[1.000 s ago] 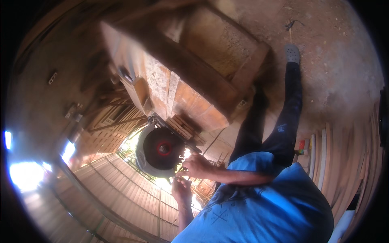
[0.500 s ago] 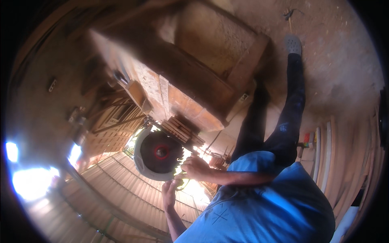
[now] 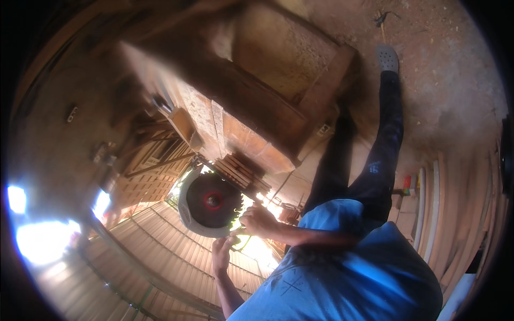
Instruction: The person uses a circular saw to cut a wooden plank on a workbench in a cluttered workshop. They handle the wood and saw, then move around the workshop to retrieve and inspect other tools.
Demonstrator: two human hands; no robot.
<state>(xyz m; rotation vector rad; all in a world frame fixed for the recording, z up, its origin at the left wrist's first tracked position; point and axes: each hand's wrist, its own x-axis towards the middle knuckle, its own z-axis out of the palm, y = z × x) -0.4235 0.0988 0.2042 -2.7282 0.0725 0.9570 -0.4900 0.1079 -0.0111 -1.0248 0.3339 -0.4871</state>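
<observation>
A large dark circular saw blade [image 3: 198,199] with a toothed edge and a red ring round its hub stands left of my hands. A pale grey curved guard [image 3: 188,220] runs along its left and lower side. Fingers bent, my right hand [image 3: 261,221] is closed beside the teeth at the blade's lower right. Just below it, my left hand [image 3: 220,253] is raised, its fingers closed close to the end of the guard. Something thin shows between the two hands, but glare and the fingers hide what it is.
A heavy wooden bench [image 3: 251,140] extends up from the blade, with stacked wood strips [image 3: 235,170] beside it. Long boards [image 3: 448,214] lean at the right. A corrugated metal sheet wall [image 3: 166,251] is at lower left. A hammer-like tool [image 3: 382,21] lies on the floor beyond my foot.
My left hand has shifted very slightly left and its wrist has turned a little. The right hand stays by the teeth, and the blade looks unmoved.
</observation>
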